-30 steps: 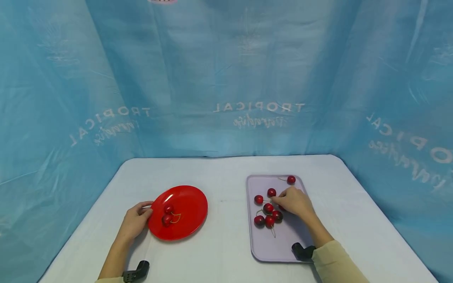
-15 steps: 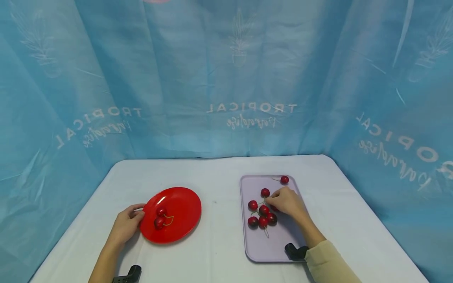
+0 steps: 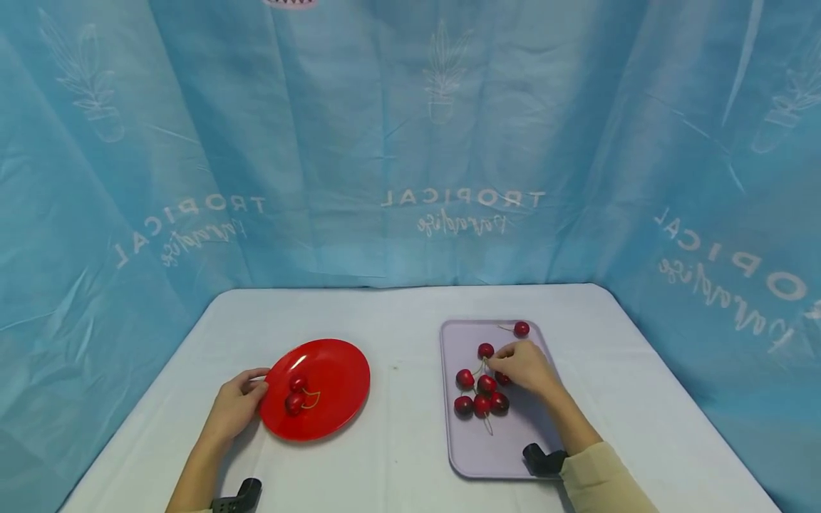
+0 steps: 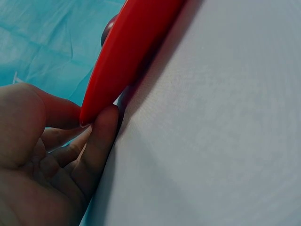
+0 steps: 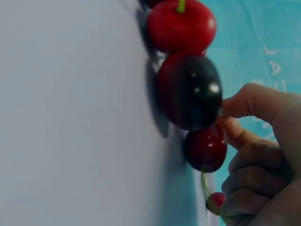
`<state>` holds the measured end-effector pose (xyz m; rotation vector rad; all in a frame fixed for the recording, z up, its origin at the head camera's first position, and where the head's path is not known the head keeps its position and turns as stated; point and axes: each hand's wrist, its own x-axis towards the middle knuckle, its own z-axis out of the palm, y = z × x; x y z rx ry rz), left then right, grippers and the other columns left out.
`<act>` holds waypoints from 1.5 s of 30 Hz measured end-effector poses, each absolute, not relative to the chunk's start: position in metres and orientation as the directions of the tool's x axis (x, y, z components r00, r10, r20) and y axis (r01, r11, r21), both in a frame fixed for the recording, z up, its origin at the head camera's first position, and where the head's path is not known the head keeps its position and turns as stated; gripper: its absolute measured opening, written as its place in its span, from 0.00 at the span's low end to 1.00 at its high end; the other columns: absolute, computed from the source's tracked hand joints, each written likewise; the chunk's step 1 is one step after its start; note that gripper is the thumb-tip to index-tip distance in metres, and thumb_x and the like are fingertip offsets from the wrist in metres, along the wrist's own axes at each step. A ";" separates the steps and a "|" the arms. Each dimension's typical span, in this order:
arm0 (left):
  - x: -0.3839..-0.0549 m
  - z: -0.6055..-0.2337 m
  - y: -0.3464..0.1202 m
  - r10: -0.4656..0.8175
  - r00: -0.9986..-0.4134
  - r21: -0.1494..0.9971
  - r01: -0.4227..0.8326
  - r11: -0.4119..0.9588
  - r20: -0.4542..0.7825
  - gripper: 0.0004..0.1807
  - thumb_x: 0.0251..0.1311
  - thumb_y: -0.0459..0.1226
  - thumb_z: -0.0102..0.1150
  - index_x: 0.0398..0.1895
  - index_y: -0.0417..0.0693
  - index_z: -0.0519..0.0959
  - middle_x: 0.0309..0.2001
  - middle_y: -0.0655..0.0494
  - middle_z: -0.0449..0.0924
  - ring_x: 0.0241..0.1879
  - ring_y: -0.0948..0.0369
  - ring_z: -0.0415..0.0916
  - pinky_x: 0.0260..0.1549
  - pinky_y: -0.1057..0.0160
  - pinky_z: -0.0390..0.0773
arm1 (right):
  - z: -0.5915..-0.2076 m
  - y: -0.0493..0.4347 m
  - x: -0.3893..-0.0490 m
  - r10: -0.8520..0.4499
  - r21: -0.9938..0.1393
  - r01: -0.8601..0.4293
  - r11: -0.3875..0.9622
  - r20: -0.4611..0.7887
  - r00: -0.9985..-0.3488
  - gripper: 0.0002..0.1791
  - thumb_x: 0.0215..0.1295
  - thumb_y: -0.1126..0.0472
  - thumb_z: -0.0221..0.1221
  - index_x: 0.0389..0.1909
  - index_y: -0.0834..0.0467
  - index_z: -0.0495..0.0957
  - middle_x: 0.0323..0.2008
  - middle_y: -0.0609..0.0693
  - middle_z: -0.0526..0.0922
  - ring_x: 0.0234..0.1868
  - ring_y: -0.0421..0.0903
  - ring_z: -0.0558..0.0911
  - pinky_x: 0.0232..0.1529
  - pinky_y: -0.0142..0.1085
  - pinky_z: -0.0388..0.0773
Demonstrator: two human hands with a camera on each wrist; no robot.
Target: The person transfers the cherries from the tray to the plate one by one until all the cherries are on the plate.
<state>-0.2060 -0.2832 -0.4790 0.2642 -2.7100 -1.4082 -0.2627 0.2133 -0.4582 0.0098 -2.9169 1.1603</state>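
My left hand [image 3: 234, 406] grips the near-left rim of a round red plate [image 3: 340, 377]. In the left wrist view the thumb and a finger pinch the plate's edge. Two joined-looking cherries [image 3: 295, 403] with stems lie on the plate. Over a pale purple tray [image 3: 487, 456], my right hand [image 3: 526, 367] pinches a thin green stem between thumb and forefinger. Several cherries [image 3: 486, 385] lie clustered below and left of these fingertips. Which cherry the stem belongs to cannot be told. In the right wrist view a dark cherry [image 5: 193, 92] partly hides the fingertips.
A single cherry [image 3: 522, 328] lies apart at the tray's far right corner. Both plate and tray stand on a white-covered table [image 3: 404, 442]. Blue printed curtains [image 3: 410, 142] hang behind it and at both sides. Each wrist wears a black camera [image 3: 541, 459].
On the tray, the cherry left of my right fingers has shifted towards me, and its neighbours have moved slightly. My right hand stays in nearly the same spot. The left hand keeps the plate.
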 end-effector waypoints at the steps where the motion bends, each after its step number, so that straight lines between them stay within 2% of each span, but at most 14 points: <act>1: -0.206 -0.479 -0.283 -0.186 -0.983 0.819 -0.113 0.563 -0.008 0.23 0.69 0.38 0.49 0.63 0.35 0.67 0.53 0.34 0.74 0.49 0.44 0.75 0.41 0.59 0.81 | -0.457 0.214 -0.263 -0.008 -0.688 -0.019 0.725 0.019 -1.000 0.10 0.53 0.55 0.67 0.29 0.59 0.86 0.21 0.48 0.80 0.26 0.46 0.73 0.23 0.35 0.72; 7: -0.205 -0.477 -0.282 -0.191 -0.982 0.814 -0.112 0.570 -0.001 0.23 0.69 0.38 0.49 0.63 0.36 0.68 0.53 0.34 0.75 0.50 0.45 0.75 0.43 0.58 0.81 | -0.450 0.212 -0.260 -0.050 -0.692 -0.085 0.717 0.071 -0.996 0.10 0.54 0.57 0.66 0.32 0.59 0.86 0.23 0.47 0.80 0.26 0.46 0.73 0.23 0.35 0.72; 13: -0.204 -0.477 -0.282 -0.189 -0.982 0.815 -0.118 0.568 -0.010 0.23 0.69 0.38 0.50 0.63 0.35 0.68 0.52 0.34 0.75 0.49 0.44 0.75 0.45 0.54 0.80 | -0.440 0.203 -0.257 -0.070 -0.709 -0.120 0.695 0.100 -0.993 0.09 0.54 0.55 0.67 0.30 0.57 0.85 0.19 0.48 0.77 0.22 0.46 0.72 0.19 0.36 0.69; 23: -0.203 -0.478 -0.282 -0.198 -0.980 0.821 -0.126 0.557 -0.017 0.23 0.68 0.37 0.49 0.63 0.36 0.68 0.53 0.34 0.74 0.51 0.44 0.74 0.43 0.57 0.81 | -0.439 0.187 -0.255 -0.047 -0.785 -0.111 0.610 0.104 -0.993 0.10 0.56 0.55 0.67 0.35 0.56 0.85 0.26 0.47 0.82 0.29 0.49 0.75 0.25 0.37 0.78; 35: -0.205 -0.479 -0.282 -0.207 -0.978 0.836 -0.129 0.533 -0.020 0.23 0.69 0.37 0.49 0.63 0.36 0.68 0.53 0.35 0.75 0.49 0.46 0.75 0.42 0.59 0.81 | -0.437 0.163 -0.255 -0.101 -0.792 -0.144 0.594 0.104 -0.989 0.06 0.56 0.55 0.68 0.33 0.52 0.84 0.21 0.51 0.78 0.24 0.49 0.73 0.21 0.35 0.72; 45: -0.201 -0.477 -0.280 -0.205 -0.978 0.830 -0.135 0.541 -0.025 0.23 0.68 0.37 0.49 0.63 0.35 0.67 0.54 0.33 0.74 0.50 0.44 0.75 0.43 0.56 0.81 | -0.439 0.147 -0.257 -0.128 -0.807 -0.159 0.569 0.105 -0.986 0.04 0.57 0.54 0.67 0.31 0.49 0.85 0.19 0.50 0.76 0.25 0.48 0.72 0.22 0.36 0.69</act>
